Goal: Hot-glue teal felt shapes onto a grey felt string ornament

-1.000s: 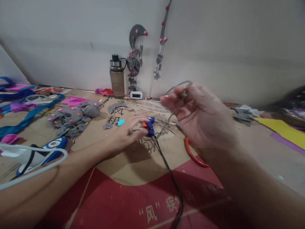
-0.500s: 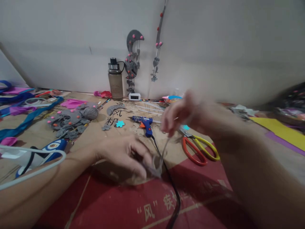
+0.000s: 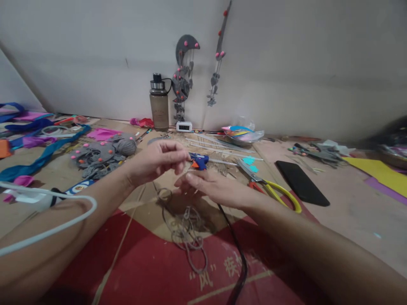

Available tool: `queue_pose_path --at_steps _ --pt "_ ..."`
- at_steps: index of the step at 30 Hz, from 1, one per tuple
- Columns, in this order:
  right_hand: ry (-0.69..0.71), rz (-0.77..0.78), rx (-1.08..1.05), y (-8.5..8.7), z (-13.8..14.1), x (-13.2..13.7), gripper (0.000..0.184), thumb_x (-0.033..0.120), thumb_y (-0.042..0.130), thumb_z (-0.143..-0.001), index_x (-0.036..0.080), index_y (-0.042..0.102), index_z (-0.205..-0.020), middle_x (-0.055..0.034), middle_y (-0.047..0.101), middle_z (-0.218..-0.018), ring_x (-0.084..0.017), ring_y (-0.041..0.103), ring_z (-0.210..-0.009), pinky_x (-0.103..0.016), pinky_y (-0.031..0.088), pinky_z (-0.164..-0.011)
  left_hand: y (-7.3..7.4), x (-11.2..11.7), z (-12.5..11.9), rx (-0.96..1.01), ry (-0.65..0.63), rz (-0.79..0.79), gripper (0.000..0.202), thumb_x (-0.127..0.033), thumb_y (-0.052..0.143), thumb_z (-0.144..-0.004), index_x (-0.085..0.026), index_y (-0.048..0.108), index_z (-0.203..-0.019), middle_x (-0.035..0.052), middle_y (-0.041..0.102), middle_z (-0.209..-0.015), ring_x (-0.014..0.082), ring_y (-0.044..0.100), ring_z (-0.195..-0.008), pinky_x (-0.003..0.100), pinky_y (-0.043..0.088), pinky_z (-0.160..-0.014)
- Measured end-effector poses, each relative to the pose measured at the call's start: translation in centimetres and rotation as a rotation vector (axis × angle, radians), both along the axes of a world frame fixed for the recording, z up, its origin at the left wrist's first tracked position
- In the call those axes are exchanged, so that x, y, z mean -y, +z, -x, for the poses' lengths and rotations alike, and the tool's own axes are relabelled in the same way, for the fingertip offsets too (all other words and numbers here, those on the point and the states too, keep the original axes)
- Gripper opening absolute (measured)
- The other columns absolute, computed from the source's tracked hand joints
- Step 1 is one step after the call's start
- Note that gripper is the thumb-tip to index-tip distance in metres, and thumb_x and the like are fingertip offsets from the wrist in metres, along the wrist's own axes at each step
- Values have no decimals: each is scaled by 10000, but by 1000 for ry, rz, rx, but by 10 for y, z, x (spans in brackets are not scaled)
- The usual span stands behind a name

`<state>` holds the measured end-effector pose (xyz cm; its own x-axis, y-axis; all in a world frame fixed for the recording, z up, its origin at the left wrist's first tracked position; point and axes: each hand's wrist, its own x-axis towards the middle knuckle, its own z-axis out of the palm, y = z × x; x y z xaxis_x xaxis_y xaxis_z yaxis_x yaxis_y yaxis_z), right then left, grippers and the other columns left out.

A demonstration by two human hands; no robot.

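My left hand [image 3: 157, 161] is raised over the cardboard with thumb and fingers pinched on a thin strand of grey yarn. Just below and to its right, my right hand [image 3: 208, 188] points left, its fingertips pressed together on the same strand. The loose grey yarn [image 3: 186, 231] hangs down from the hands and lies in a tangle of loops on the red and brown cardboard [image 3: 143, 271]. A blue glue gun [image 3: 199, 161] lies right behind the fingers, and its black cord [image 3: 237, 250] runs toward me.
Scissors with red and yellow handles [image 3: 273, 191] and a black phone [image 3: 300, 182] lie to the right. Grey felt pieces [image 3: 95, 156] and a yarn ball [image 3: 127, 146] are at the left. A bottle [image 3: 159, 106], a small clock [image 3: 184, 126] and a hanging felt moon [image 3: 184, 72] are by the wall. A white cable [image 3: 57, 226] crosses my left arm.
My right hand has come down from its raised position to the cardboard. My left hand has lifted from the surface into a pinch. The yarn now lies nearer me, and the phone is uncovered.
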<state>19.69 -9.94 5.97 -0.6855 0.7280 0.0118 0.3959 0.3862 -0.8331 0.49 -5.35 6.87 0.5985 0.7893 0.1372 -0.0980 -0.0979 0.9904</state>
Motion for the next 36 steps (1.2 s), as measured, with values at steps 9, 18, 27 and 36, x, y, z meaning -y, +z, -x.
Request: queue_pose_path --at_steps 9,18,27,36 --pt "-28 -392 316 -15 12 26 167 345 574 -818 236 576 -692 -54 616 -745 -185 542 -644 -320 417 -557 -7 -13 1 -396 334 -329 320 -445 640 -747 -143 692 -655 48 658 -668 104 536 -518 210 409 -475" --pt "-452 66 -637 27 -26 -18 171 350 545 -828 226 427 -824 41 583 -678 -93 544 -540 -239 451 -522 -20 -22 5 -300 203 -149 558 -602 422 -839 -127 708 -776 112 687 -752 156 616 -659 245 464 -601" --pt "-744 -13 -799 52 -65 -33 140 123 522 -677 222 538 -774 47 513 -578 -56 382 -397 -207 206 -372 -19 -36 14 90 560 -52 294 -374 688 -739 -137 576 -605 -47 399 -473 41 300 -399 178 237 -388" --pt "-589 -362 -1023 85 -86 1 137 164 541 -673 261 535 -576 29 323 -541 -103 264 -431 -265 170 -415 -17 -42 20 535 973 -119 267 -254 558 -852 -168 486 -609 -78 298 -453 46 312 -397 171 285 -410"
